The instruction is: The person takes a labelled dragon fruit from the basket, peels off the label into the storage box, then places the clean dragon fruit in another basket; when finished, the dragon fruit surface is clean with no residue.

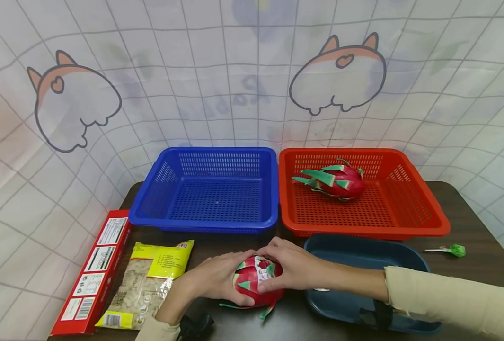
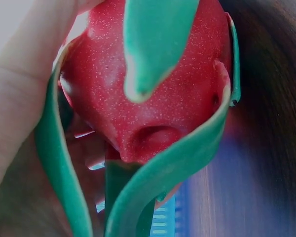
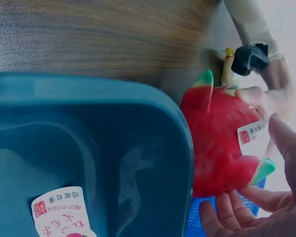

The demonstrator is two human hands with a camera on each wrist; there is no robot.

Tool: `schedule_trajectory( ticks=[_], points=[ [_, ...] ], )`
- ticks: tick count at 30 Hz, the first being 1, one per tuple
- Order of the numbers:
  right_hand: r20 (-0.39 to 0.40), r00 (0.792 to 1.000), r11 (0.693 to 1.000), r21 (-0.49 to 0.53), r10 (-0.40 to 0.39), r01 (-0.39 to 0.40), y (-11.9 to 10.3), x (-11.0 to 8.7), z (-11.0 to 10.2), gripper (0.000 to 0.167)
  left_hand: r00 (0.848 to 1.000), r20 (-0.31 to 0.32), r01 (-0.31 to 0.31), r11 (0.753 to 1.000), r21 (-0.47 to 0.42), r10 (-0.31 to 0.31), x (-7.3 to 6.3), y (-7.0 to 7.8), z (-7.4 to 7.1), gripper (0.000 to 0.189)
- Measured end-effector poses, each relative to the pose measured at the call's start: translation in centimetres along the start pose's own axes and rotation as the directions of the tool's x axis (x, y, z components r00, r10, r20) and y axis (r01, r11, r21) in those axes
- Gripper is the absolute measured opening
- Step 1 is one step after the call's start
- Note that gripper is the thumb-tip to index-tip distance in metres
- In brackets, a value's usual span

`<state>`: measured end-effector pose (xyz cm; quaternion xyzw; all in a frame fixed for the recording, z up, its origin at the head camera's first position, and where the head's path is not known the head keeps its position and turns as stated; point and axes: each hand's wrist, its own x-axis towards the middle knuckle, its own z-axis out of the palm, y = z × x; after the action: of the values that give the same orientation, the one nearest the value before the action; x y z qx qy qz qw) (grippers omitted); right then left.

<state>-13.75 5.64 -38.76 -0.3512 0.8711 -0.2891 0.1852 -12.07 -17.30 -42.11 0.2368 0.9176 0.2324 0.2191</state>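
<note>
A toy-like red dragon fruit [image 1: 252, 283] with green-tipped scales sits at the table's front middle, between both hands. My left hand [image 1: 214, 275] grips its left side, thumb in front. My right hand [image 1: 293, 267] holds the right side, thumb by a white printed label [image 3: 251, 136] on the fruit. In the right wrist view its fingers reach round the dragon fruit [image 3: 212, 140]. The left wrist view shows red skin and long green leaves of the dragon fruit [image 2: 101, 84] close up. A dark blue tray [image 3: 113, 91] stands right beside it, holding a loose RED PITAYA label [image 3: 61, 212].
Behind stand a blue basket [image 1: 217, 228] and a red basket [image 1: 375, 231]; another dragon fruit [image 1: 341, 184] lies in the red one. At left are a red box [image 1: 92, 274] and a yellow bag [image 1: 147, 284]. A green lollipop [image 1: 457, 250] lies far right.
</note>
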Motion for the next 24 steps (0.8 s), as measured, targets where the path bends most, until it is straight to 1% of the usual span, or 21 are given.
schedule_trajectory(
  ticks=[3, 9, 13, 19, 21, 24],
  points=[
    [-0.002, 1.0, 1.0, 0.02, 0.0, 0.0, 0.3, 0.3, 0.1, 0.061, 1.0, -0.003, 0.001, 1.0, 0.011, -0.001, -0.1, 0.0, 0.0, 0.099],
    [0.002, 1.0, 0.995, 0.096, 0.004, -0.004, 0.8, 0.8, 0.0, 0.05, 1.0, -0.001, 0.007, 1.0, 0.017, -0.007, -0.2, 0.2, -0.1, 0.098],
    [-0.016, 1.0, 0.993, 0.119, -0.008, 0.01, 1.1, 0.9, -0.1, 0.042, 1.0, -0.006, 0.005, 1.0, 0.025, -0.004, -0.2, 0.4, 0.0, 0.097],
    [-0.041, 0.999, 0.982, 0.187, 0.022, -0.014, 1.3, 1.0, -0.3, 0.028, 1.0, -0.013, 0.005, 0.999, 0.036, -0.004, -0.2, 0.6, 0.1, 0.096],
    [-0.054, 0.998, 0.981, 0.194, 0.011, -0.001, 1.4, 1.0, -0.4, 0.025, 1.0, -0.016, 0.001, 0.999, 0.041, -0.001, -0.2, 0.6, 0.1, 0.095],
    [-0.073, 0.997, 0.983, 0.18, -0.024, 0.037, 1.6, 1.2, -0.5, 0.02, 1.0, -0.015, -0.004, 0.999, 0.044, 0.004, -0.2, 0.8, 0.0, 0.095]
  ],
)
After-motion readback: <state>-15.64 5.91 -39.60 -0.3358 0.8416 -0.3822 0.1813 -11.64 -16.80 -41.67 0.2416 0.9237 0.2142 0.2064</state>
